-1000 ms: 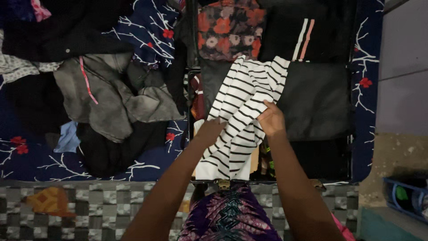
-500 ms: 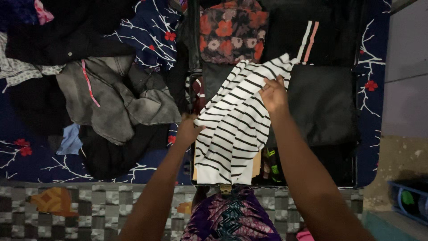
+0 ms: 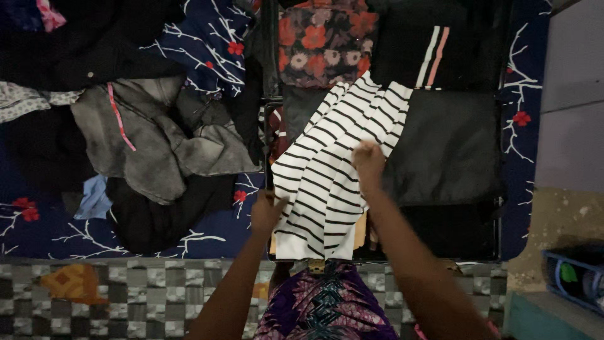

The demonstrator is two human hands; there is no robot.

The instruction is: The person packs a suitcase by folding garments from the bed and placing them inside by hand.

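Observation:
A white garment with black stripes (image 3: 333, 167) lies spread across the left half of an open black suitcase (image 3: 497, 208). My left hand (image 3: 267, 213) grips its lower left edge. My right hand (image 3: 369, 160) pinches the cloth near its right edge, about halfway up. Under the striped garment sit a black folded piece (image 3: 443, 145), a floral red and grey piece (image 3: 324, 41) and a black piece with white and pink stripes (image 3: 434, 53).
The suitcase rests on a navy bedsheet with white branches and red flowers (image 3: 211, 44). A heap of grey and black clothes (image 3: 151, 141) lies to the left. A checkered floor (image 3: 145, 293) runs along the near edge. A blue crate (image 3: 576, 277) stands at the lower right.
My right hand came back down from the garment's upper right corner toward its middle. My left hand slid lower along the left edge. The striped cloth lies flatter and more spread.

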